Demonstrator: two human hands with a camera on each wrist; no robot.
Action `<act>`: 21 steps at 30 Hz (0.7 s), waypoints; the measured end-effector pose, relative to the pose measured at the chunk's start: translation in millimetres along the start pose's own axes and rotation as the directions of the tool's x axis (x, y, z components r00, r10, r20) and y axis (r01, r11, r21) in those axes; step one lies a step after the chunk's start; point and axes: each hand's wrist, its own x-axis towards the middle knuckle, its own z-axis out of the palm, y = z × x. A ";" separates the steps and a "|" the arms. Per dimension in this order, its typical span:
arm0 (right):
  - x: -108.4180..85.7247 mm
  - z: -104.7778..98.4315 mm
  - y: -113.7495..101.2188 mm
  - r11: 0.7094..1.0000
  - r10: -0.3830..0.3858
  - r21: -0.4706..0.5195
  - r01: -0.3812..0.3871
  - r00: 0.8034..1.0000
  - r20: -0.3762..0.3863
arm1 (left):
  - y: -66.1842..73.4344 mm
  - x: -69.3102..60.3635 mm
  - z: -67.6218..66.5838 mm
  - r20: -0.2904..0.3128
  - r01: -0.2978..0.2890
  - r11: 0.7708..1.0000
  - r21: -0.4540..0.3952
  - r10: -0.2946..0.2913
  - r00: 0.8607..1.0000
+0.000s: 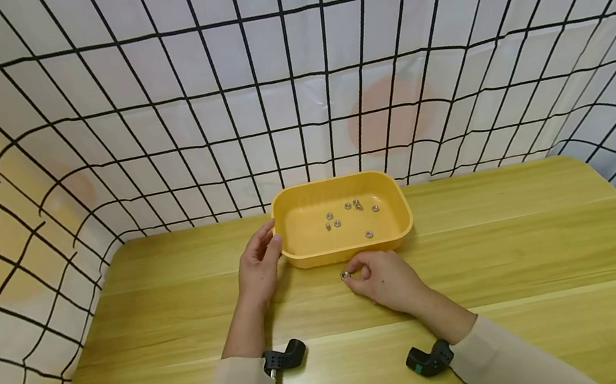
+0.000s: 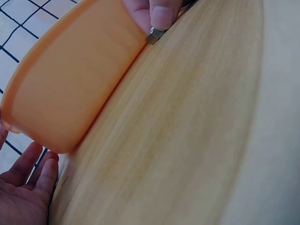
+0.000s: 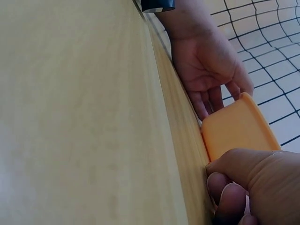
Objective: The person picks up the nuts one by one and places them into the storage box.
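Observation:
My right hand [image 1: 386,279] pinches a metal hex nut [image 1: 345,275] between thumb and fingertips, just in front of a yellow plastic bin [image 1: 325,259]. In the left wrist view the nut [image 2: 153,35] is down by the tabletop, beside the bin's wall [image 2: 70,79]. My left hand [image 1: 257,272] touches the bin's left end with fairly straight, relaxed fingers, some reaching up toward the rim. Several small nuts [image 1: 337,223] lie scattered on the bin's floor. The right wrist view hides the held nut behind the fingers.
The bin stands on a wood-grain table [image 1: 528,264] near its back edge. Behind and along both sides rises a black wire grid [image 1: 292,79] with pale sheeting beyond it. Each wrist carries a black strap-on camera [image 1: 430,360].

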 end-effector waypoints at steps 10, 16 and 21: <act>-2.4 -3.0 -3.5 0.999 0.000 0.051 -0.002 1.000 0.027 | -0.4 0.8 -0.1 -0.002 -0.008 1.000 0.004 0.008 1.000; -4.4 -5.3 -5.4 0.997 -0.029 0.078 0.026 0.999 0.038 | -0.7 0.5 -0.2 -0.006 -0.010 1.000 0.003 0.010 1.000; -6.3 -9.7 -8.3 0.992 -0.058 0.115 0.053 0.997 0.043 | -0.4 -0.1 -0.3 -0.004 -0.013 1.000 -0.005 0.013 1.000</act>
